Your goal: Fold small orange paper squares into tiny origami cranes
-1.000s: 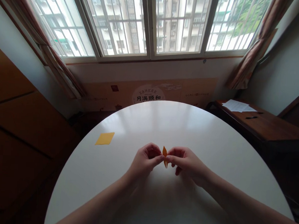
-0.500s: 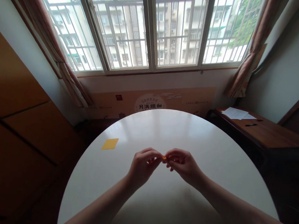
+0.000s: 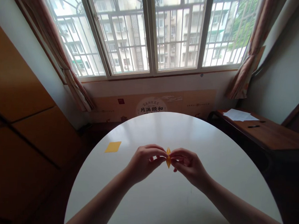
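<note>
A small piece of folded yellow paper (image 3: 168,163) is pinched between my two hands, above the middle of the white round table (image 3: 150,199). Its pointed ends stick out above and below the fingertips. My left hand (image 3: 147,162) is closed on its left side, thumb and forefinger together. From the right, my right hand (image 3: 187,164) pinches the other side, its lower fingers curled. The fingers cover the middle of the paper. A flat yellow paper square (image 3: 113,147) lies on the table to the left, apart from both hands.
Beyond the table are a barred window (image 3: 178,36) and curtains (image 3: 252,57). At the right, a brown wooden table (image 3: 271,135) carries white sheets (image 3: 237,114) and a dark pen-like object (image 3: 253,126). An orange-brown cabinet (image 3: 22,95) stands at the left.
The folded paper now shows as a tall pointed shape, where only a thin sliver showed before. Both hands still pinch it. The whole view has shifted slightly.
</note>
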{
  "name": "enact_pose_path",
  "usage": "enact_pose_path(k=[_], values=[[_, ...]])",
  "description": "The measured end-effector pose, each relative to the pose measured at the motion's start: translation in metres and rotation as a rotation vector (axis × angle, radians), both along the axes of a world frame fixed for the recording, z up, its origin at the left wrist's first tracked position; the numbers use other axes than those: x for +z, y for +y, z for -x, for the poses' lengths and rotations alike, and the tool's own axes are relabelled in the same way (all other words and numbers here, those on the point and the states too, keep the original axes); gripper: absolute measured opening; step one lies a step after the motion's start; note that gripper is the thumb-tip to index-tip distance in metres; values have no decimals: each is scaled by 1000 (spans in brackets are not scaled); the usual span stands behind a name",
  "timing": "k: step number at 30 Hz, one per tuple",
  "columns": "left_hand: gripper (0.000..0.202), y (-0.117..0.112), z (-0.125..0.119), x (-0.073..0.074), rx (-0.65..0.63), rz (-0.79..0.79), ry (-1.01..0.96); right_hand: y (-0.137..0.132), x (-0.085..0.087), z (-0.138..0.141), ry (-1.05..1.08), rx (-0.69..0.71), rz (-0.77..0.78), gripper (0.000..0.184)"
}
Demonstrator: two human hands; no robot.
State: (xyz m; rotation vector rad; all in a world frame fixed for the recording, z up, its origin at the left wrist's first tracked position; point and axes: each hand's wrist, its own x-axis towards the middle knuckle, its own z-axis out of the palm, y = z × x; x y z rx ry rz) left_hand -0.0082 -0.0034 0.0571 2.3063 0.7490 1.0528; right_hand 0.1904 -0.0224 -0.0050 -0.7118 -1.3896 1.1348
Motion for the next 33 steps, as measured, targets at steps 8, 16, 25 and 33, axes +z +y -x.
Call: enact_pose_path(k=[8,16,25,33], values=[[7,-1,10,-20,-22,193,-113,-2,-1,0,-70,82,-58,14],[9,-6,13,-22,-47,254,-158,-8,5,-4,-104,155,-144,19],[8,-7,10,-27,-13,339,-195,-6,3,-3,-156,112,-83,13],[7,-9,6,-29,4,314,-233,-6,4,-4,-193,117,-116,12]])
